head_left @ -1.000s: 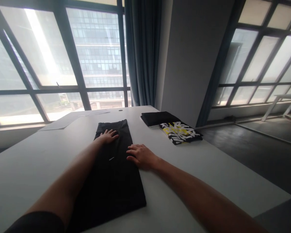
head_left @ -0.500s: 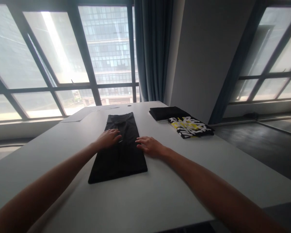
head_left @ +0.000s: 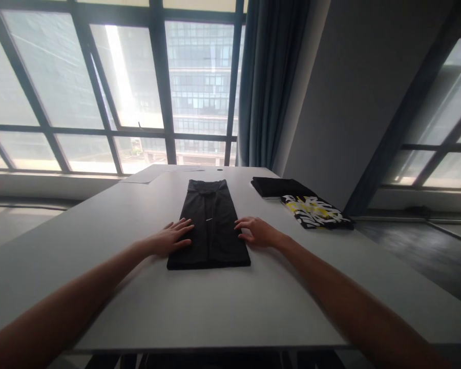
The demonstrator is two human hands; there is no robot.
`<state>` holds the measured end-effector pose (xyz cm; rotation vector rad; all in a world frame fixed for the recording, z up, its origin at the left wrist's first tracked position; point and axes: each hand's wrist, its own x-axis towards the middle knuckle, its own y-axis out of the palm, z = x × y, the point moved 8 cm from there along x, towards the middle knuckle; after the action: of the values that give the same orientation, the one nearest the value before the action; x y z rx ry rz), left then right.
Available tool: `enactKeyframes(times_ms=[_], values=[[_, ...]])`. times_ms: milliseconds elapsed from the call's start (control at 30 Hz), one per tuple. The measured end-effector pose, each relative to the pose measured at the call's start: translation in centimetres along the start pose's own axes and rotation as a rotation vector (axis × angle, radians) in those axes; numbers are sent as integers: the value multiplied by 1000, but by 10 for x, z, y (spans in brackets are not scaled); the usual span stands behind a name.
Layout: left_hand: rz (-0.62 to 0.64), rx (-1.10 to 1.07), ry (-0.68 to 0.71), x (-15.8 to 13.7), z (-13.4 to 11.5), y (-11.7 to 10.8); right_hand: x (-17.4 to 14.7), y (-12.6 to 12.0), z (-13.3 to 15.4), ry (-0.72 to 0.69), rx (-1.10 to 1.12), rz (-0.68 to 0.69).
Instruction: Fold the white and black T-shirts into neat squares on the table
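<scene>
A pair of folded black pants [head_left: 218, 241] lies flat on the white table [head_left: 215, 307], its waistband at the far end and a small light mark near its middle. My left hand [head_left: 171, 238] rests on the left edge of the pants, fingers spread. At the right edge, my right hand [head_left: 258, 231] touches the cloth with its fingertips, fingers apart and slightly bent. Neither hand grips the fabric.
To the right on the table lie a folded black garment [head_left: 274, 186] and, overlapping its near side, a folded black, white and yellow printed garment [head_left: 315, 212]. White paper sheets [head_left: 142, 176] lie far left. Windows and a blue curtain [head_left: 261, 102] stand behind.
My left hand has slid from the middle of the pants to their left edge. The pants now lie straighter, their near edge level. The view has turned left.
</scene>
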<state>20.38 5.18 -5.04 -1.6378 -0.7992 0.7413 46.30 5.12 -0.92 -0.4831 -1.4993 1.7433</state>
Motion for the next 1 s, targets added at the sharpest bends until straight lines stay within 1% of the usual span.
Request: enactKeyframes(times_ms=[33, 100, 200, 267, 333, 433, 533, 700, 800, 867, 933, 1000], values=[[-8, -13, 33, -3, -7, -2, 0, 0, 9, -37, 59, 11], [-12, -55, 133, -9, -27, -7, -2, 3, 27, -91, 160, 94], [15, -99, 269, -20, -59, -15, -6, 10, 48, -101, 173, 250], [16, -104, 298, -26, -73, -23, -9, 11, 56, -92, 150, 314], [14, -111, 272, -29, -77, -31, -11, 10, 60, -78, 143, 353], [69, -133, 234, -33, -74, -36, -13, 9, 60, -25, 164, 411], [145, -156, 226, -37, -70, -33, -15, 9, 60, 17, 194, 452], [196, -188, 165, -37, -63, -27, -17, 9, 55, 54, 205, 466], [265, -256, 148, -39, -59, -24, -17, 10, 48, 66, 214, 473], [307, -300, 161, -43, -54, -24, -17, 8, 42, 71, 207, 459], [303, -298, 176, -47, -45, -28, -17, 6, 34, 82, 186, 445], [266, -255, 154, -49, -33, -32, -18, 4, 24, 112, 161, 450]])
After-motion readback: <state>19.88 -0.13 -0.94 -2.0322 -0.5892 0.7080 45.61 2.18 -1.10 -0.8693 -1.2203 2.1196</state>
